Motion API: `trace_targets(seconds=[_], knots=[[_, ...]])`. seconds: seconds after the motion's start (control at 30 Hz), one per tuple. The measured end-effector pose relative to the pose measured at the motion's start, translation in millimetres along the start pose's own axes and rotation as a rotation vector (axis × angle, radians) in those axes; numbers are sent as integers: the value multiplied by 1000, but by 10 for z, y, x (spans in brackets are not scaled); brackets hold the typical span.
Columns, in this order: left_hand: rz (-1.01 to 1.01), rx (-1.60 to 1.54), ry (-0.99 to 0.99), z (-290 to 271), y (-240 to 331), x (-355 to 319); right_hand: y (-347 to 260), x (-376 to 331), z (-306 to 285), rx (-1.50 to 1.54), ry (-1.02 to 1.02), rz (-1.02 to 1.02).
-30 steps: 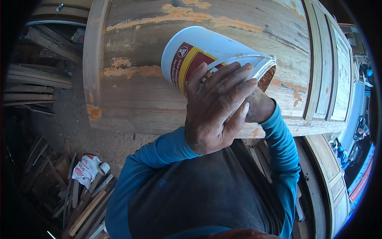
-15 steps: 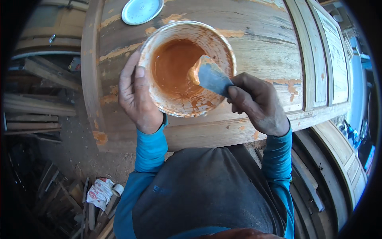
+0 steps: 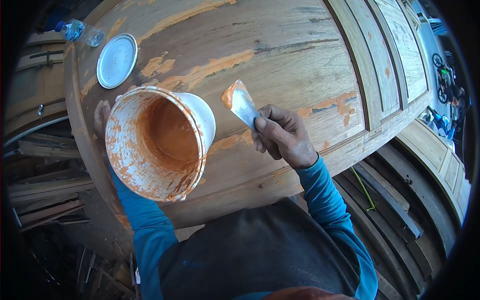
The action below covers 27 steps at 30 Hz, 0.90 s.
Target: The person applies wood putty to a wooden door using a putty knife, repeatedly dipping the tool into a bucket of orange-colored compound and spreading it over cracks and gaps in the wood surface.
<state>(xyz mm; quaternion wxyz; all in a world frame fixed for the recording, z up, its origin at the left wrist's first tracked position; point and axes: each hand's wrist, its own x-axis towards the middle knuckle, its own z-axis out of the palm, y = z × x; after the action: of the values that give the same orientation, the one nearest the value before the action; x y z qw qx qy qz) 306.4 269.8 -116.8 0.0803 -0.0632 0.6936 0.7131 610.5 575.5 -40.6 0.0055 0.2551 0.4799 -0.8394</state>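
Observation:
My left hand (image 3: 102,118) is closed on the left side of a white bucket (image 3: 209,122), its fingers partly hidden behind the wall. The bucket tilts, its mouth facing me, with orange-brown filler (image 3: 172,131) at the bottom and smears up the inner wall. Between the thumb and fingers of my right hand (image 3: 285,134) is a flat metal putty knife (image 3: 243,107). A dab of orange filler clings to its tip. The blade is outside the bucket, to the right of it, above a wooden door panel (image 3: 280,75) patched with orange filler.
A round white lid (image 3: 117,61) lies on the panel at the far left, near a clear plastic bottle (image 3: 85,33) on its side. Wooden boards (image 3: 385,200) lean or lie at the lower right, and more timber (image 3: 50,185) is piled at the left.
The putty knife has come out of the bucket, carrying filler on its tip. My left hand has shifted the bucket left and tilted it. The view has also turned, bringing the bottle into sight.

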Motion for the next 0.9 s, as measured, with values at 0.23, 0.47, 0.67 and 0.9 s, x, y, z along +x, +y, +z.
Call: trace_targets(seconds=[0.23, 0.47, 0.67, 0.9], knots=[[284, 1024, 79, -356, -396, 1930, -126, 243, -1287, -354, 533, -190], [104, 641, 1, -690, -320, 2306, -360, 618, -1804, -1760, 575, -412], [212, 160, 0, -636, 395, 1221, -484, 490, -1647, -1834, 450, -242], [1074, 781, -25, -357, 1193, -978, -611, 791, -1859, -1831, 346, -236]])
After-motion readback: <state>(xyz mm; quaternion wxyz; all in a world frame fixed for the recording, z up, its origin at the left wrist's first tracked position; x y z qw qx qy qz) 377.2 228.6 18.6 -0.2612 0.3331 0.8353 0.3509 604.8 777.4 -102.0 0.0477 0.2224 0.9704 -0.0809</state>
